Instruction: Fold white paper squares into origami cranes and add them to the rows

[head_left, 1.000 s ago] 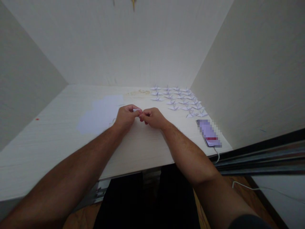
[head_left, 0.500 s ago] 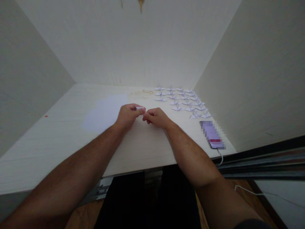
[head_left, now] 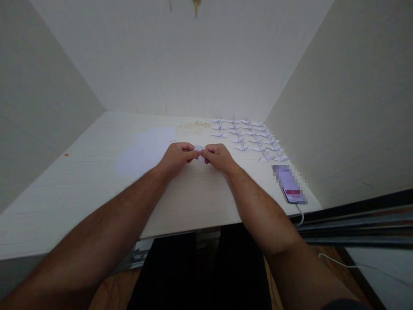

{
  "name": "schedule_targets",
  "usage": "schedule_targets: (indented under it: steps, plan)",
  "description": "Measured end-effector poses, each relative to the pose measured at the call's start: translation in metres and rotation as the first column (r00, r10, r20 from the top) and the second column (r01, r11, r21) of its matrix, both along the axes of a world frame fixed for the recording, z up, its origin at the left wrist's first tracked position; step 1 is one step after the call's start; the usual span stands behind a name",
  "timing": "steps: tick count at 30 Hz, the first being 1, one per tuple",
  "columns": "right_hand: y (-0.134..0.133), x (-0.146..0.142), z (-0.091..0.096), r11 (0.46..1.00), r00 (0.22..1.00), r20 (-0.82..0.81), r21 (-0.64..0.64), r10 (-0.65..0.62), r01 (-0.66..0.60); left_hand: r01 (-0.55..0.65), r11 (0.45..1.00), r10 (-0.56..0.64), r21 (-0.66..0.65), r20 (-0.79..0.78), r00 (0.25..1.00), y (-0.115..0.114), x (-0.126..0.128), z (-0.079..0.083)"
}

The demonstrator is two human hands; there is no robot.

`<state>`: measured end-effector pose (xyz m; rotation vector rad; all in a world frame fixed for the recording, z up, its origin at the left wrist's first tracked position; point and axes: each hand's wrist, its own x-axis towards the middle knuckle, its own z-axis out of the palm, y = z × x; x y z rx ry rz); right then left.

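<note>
A small folded piece of pale lilac paper (head_left: 199,150) is pinched between my left hand (head_left: 176,157) and my right hand (head_left: 218,156). Both hands have their fingers curled shut on it, thumb tips meeting just above the white desk (head_left: 97,181). Most of the paper is hidden by my fingers. Several finished lilac paper cranes (head_left: 248,137) stand in rows to the right of my hands, toward the back of the desk.
A flat stack of lilac paper sheets (head_left: 145,148) lies left of my hands. A phone (head_left: 289,184) with a white cable lies near the desk's right front corner. White walls close in the desk on three sides. A small red dot (head_left: 66,154) marks the left.
My hands have come closer together on the paper, and more of the lilac piece shows between the thumbs. The view has shifted slightly.
</note>
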<state>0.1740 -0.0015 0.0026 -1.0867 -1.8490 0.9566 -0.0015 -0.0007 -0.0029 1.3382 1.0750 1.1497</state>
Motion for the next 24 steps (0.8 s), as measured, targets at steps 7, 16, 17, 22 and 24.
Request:
schedule_targets:
  steps: [7, 16, 17, 22, 24]
  plan:
    - [0.004, -0.005, -0.006, 0.981, 0.961, -0.262, -0.192, -0.086, 0.036, -0.059, 0.998, 0.059, 0.013, -0.04, 0.997, -0.002, -0.005, 0.002]
    - [0.004, -0.008, -0.005, 0.977, 0.955, -0.288, -0.215, -0.07, 0.007, -0.023, 0.998, 0.025, 0.059, -0.027, 0.999, -0.004, -0.003, 0.002]
    - [0.004, -0.008, -0.005, 0.977, 0.953, -0.293, -0.211, -0.079, 0.016, -0.02, 0.998, 0.02, 0.053, -0.012, 1.0, -0.005, -0.002, 0.003]
    - [0.008, -0.007, -0.01, 0.987, 0.93, -0.363, -0.159, -0.058, 0.0, -0.014, 0.998, 0.011, 0.068, 0.047, 0.999, -0.007, 0.0, 0.006]
    - [0.01, -0.007, -0.012, 0.989, 0.923, -0.384, -0.142, -0.026, -0.031, -0.025, 0.997, 0.019, 0.074, 0.071, 0.997, -0.007, 0.0, 0.007]
